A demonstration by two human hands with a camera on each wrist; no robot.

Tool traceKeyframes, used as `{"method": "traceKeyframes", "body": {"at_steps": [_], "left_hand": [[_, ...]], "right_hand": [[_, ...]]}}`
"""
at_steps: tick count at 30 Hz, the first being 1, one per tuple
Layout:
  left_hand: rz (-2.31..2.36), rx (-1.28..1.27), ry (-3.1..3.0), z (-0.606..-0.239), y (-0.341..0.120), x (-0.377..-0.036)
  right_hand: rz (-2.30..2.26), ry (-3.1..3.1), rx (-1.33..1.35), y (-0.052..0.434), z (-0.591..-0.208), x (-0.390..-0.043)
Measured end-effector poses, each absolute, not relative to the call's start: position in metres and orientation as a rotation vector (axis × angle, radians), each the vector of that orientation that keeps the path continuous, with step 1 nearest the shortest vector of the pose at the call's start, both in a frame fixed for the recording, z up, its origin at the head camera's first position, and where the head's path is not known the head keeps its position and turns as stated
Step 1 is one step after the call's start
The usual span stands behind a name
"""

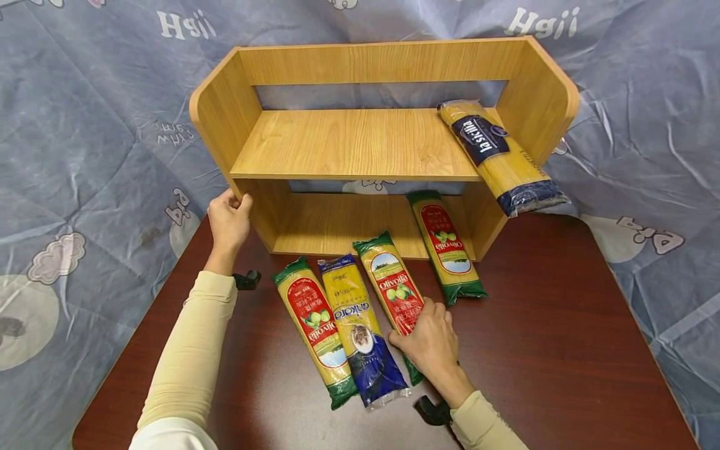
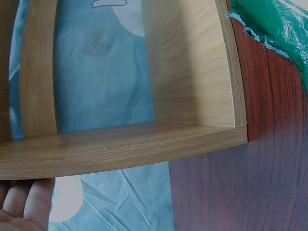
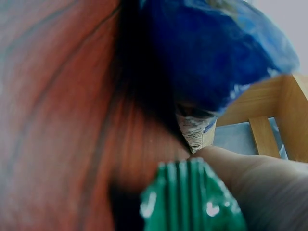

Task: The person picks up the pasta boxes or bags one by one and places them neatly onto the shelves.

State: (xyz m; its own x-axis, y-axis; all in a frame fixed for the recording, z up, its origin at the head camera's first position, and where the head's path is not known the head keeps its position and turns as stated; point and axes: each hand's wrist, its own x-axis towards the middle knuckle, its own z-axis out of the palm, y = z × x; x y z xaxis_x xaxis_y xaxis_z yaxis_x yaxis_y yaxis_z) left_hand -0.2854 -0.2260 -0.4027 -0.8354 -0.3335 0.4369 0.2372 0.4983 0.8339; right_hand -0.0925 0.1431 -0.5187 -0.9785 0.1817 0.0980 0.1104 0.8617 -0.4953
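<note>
My left hand [image 1: 229,220] holds the left side panel of a two-tier wooden shelf [image 1: 216,119], thumb at its front edge. In the left wrist view, fingers [image 2: 41,202] press against the outer face of that panel. My right hand [image 1: 434,342] grips an Olivoila spaghetti pack [image 1: 388,275] across its lower half, thumb on one side and fingers on the other. The pack's top end overlaps the shelf's lower front edge. Left of it lie a blue-and-yellow Ankara pasta pack [image 1: 360,337] and another Olivoila pack [image 1: 312,331], their lower parts overlapping.
A third Olivoila pack [image 1: 447,244] lies partly on the lower tier, its near end out over the table [image 1: 562,344]. On the upper tier a La Sicilia spaghetti pack [image 1: 500,156] slants past the front right corner. Patterned cloth [image 1: 101,156] hangs behind.
</note>
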Motion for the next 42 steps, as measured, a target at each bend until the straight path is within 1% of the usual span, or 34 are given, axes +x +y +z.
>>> {"method": "traceKeyframes", "body": {"at_steps": [14, 28, 42], "left_hand": [[-1.332, 0.083, -2.191, -0.402, -0.225, -0.285], [-1.336, 0.083, -2.188, -0.399, -0.225, -0.285], [-1.318, 0.088, -2.193, -0.404, -0.227, -0.286]], "right_hand": [[0.728, -2.891, -0.215, 0.145, -0.511, -0.093], [0.874, -2.873, -0.248, 0.149, -0.505, -0.093], [1.009, -2.873, -0.271, 0.147, -0.504, -0.095]]}}
